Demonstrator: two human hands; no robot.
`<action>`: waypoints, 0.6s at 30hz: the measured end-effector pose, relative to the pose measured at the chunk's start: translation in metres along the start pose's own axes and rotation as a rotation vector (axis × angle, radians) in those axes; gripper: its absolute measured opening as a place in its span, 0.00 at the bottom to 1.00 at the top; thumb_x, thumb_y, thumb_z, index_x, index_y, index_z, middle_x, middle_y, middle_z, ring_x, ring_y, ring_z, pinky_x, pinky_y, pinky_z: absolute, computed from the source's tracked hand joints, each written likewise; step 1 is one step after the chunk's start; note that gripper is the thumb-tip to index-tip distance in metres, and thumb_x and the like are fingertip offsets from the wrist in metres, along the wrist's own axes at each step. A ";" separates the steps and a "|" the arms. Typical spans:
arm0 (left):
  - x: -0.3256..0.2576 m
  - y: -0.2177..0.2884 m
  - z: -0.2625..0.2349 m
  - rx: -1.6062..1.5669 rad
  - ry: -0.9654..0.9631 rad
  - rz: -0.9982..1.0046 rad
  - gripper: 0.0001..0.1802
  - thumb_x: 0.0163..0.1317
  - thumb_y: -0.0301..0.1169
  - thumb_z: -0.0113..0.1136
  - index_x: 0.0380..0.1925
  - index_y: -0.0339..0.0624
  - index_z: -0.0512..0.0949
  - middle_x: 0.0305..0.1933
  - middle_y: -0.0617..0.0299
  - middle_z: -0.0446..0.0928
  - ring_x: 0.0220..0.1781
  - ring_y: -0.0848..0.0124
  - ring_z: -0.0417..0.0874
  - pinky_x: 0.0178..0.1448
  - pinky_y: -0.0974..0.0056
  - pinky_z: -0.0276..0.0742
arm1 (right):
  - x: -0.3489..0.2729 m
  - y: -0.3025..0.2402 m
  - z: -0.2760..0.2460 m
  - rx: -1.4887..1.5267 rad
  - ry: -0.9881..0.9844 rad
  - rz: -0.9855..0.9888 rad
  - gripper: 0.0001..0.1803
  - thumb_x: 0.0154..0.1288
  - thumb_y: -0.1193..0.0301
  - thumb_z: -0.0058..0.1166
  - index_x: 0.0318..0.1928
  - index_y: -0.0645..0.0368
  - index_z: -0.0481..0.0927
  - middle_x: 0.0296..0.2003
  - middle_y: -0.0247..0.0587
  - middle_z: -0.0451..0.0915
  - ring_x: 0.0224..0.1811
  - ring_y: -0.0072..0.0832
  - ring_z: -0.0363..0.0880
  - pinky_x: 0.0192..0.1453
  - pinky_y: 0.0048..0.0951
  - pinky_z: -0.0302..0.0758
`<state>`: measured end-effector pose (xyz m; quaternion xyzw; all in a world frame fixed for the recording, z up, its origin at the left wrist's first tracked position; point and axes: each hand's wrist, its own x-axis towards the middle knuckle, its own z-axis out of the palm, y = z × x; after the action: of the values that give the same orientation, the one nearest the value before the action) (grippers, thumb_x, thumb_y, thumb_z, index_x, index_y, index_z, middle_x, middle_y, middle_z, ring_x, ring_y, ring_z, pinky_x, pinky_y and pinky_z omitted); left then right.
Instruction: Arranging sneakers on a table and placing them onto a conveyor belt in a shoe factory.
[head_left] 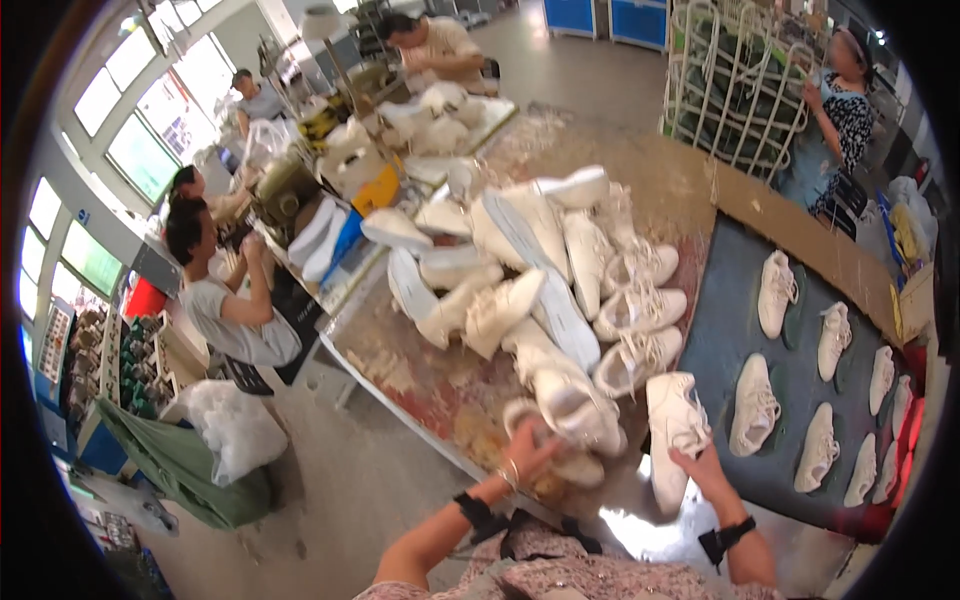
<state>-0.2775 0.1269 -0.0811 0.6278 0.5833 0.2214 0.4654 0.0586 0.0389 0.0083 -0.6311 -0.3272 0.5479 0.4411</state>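
Observation:
My left hand (530,455) grips a white sneaker (578,412) at the near end of a heap of white sneakers (545,270) piled on a worn worktable (440,390). My right hand (700,468) holds another white sneaker (672,430) by its heel end, lying sole-down near the table's front edge. Both wrists wear black straps. To the right, a dark conveyor belt (800,360) carries several white sneakers spaced apart, such as one sneaker (755,405) close to my right hand.
A seated person (225,300) works at the left side of the table; other people sit farther back. A person in a patterned top (845,110) stands by a white wire cart (735,85) at the back right. A white bag (235,430) lies on the floor.

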 end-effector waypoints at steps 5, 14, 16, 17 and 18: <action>-0.048 0.028 0.013 0.125 -0.234 -0.138 0.40 0.55 0.59 0.60 0.59 0.41 0.69 0.57 0.46 0.74 0.60 0.53 0.74 0.62 0.56 0.70 | -0.017 0.070 0.057 -0.283 0.188 0.238 0.56 0.50 0.58 0.70 0.67 0.69 0.45 0.60 0.54 0.67 0.64 0.41 0.66 0.66 0.34 0.65; -0.047 0.010 0.002 0.461 -0.091 -0.249 0.33 0.53 0.59 0.55 0.52 0.50 0.77 0.60 0.58 0.72 0.65 0.57 0.67 0.64 0.44 0.62 | -0.047 0.059 0.050 -0.369 -0.299 0.471 0.40 0.54 0.50 0.67 0.56 0.65 0.65 0.27 0.37 0.78 0.23 0.25 0.80 0.26 0.25 0.81; -0.038 0.019 0.008 0.589 -0.148 -0.319 0.35 0.55 0.61 0.53 0.54 0.49 0.75 0.61 0.57 0.71 0.66 0.57 0.66 0.64 0.44 0.62 | -0.043 0.044 0.047 -0.318 -0.353 0.596 0.44 0.56 0.54 0.67 0.64 0.65 0.58 0.40 0.45 0.78 0.31 0.31 0.83 0.32 0.31 0.86; -0.036 0.017 0.007 0.581 -0.179 -0.298 0.35 0.56 0.61 0.52 0.55 0.48 0.74 0.62 0.56 0.70 0.65 0.56 0.67 0.65 0.46 0.62 | -0.041 0.044 0.045 -0.325 -0.358 0.604 0.44 0.56 0.54 0.67 0.64 0.65 0.58 0.40 0.45 0.78 0.31 0.31 0.83 0.32 0.31 0.86; -0.033 0.007 -0.013 0.510 -0.269 -0.155 0.36 0.57 0.61 0.52 0.57 0.47 0.73 0.62 0.54 0.70 0.64 0.55 0.68 0.65 0.50 0.64 | -0.039 0.045 0.044 -0.396 -0.490 0.619 0.46 0.56 0.56 0.67 0.65 0.65 0.56 0.45 0.48 0.76 0.35 0.34 0.84 0.31 0.32 0.86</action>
<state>-0.2915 0.1008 -0.0603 0.7018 0.5993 -0.0540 0.3813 0.0051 -0.0054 -0.0174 -0.6231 -0.3162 0.7144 0.0364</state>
